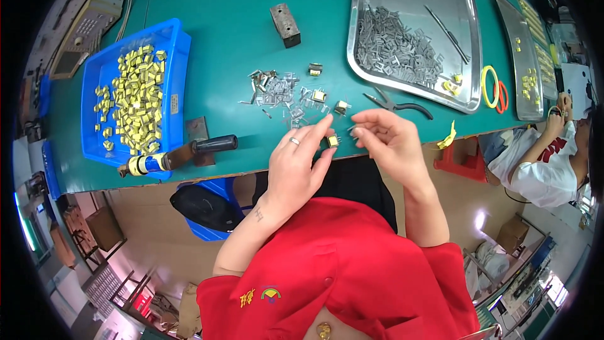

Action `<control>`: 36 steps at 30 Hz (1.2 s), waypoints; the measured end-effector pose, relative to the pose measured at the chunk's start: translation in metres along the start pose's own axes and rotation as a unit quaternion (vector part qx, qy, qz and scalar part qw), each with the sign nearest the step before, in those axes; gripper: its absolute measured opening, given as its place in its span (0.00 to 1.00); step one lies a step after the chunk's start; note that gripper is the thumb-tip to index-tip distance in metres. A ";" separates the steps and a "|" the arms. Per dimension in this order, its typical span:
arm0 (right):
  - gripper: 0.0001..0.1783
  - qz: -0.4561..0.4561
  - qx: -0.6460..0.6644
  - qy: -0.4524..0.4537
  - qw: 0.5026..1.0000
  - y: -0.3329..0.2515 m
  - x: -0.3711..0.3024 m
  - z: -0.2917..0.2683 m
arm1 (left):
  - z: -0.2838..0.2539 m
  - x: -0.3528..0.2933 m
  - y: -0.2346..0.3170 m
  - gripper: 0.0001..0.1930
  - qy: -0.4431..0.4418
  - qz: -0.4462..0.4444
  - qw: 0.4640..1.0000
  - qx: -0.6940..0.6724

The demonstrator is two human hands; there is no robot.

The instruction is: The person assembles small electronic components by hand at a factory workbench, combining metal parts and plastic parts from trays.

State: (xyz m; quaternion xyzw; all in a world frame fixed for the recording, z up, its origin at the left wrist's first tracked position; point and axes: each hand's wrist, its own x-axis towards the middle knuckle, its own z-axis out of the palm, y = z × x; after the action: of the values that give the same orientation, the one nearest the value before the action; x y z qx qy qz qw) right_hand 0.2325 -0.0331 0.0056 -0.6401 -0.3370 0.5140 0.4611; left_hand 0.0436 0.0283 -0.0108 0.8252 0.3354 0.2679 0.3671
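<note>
Near the table's front edge, my left hand (296, 164) pinches a small transformer (333, 141) with yellow tape and thin pins between thumb and fingers. My right hand (391, 145) is beside it, fingertips pressed together around a tiny greyish piece that is mostly hidden. Just beyond the hands lies a loose heap of small shiny metal clips (275, 90). Around that heap sit similar transformers, one at the back (315, 69) and another to the right (341, 107). Pliers (395, 104) with dark handles rest right of them, jaws apart.
At left, a blue bin (181, 56) holds many yellow-taped coils; a dark-handled tool (170, 157) lies before it. A steel tray (412, 88) at right holds grey core pieces and tweezers (448, 36). A metal block (285, 25) lies behind. Another person (541, 164) works far right.
</note>
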 end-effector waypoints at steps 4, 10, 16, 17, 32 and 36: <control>0.09 -0.010 -0.065 -0.001 0.998 0.004 -0.001 0.013 | -0.001 -0.001 -0.002 0.28 -0.002 -0.006 1.000 -0.011; 0.08 -0.036 -0.107 0.011 0.994 0.001 0.000 0.021 | -0.002 -0.001 -0.003 0.29 0.002 -0.008 1.000 -0.022; 0.07 -0.118 -0.207 0.014 0.971 -0.005 -0.002 0.018 | -0.002 0.000 -0.004 0.29 -0.001 -0.011 0.999 -0.035; 0.08 -0.123 -0.208 0.004 0.970 -0.005 -0.002 0.017 | -0.002 -0.001 -0.004 0.29 0.000 -0.008 0.999 -0.033; 0.13 -0.199 -0.242 0.004 0.950 -0.004 -0.010 0.022 | -0.002 -0.002 -0.007 0.30 0.006 0.003 1.000 -0.026; 0.13 -0.228 -0.295 0.009 0.928 -0.005 -0.007 0.022 | -0.001 -0.001 -0.006 0.30 0.009 -0.002 1.000 -0.020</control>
State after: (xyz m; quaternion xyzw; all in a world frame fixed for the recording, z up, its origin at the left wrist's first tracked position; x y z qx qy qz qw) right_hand 0.2100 -0.0326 0.0121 -0.6580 -0.6055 0.2667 0.3596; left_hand 0.0401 0.0314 -0.0153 0.8148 0.3348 0.2812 0.3806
